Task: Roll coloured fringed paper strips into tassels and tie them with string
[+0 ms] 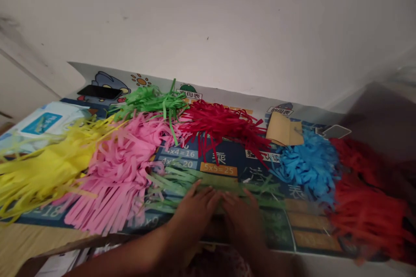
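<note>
We note left hand point(196, 210) and right hand point(243, 218) at near centre, backs up, fingertips close together on dull green fringed paper point(218, 180), which lies across printed mat point(241, 158). Undersides hidden; we cannot tell whether either hand grips or only presses. Left: pink fringe point(121, 160), yellow fringe point(56, 166). Far: bright green fringe point(147, 100), crimson fringe point(224, 123). Right: blue fringe point(310, 164) between tan paper point(283, 130) and red fringe point(370, 212).
</note>
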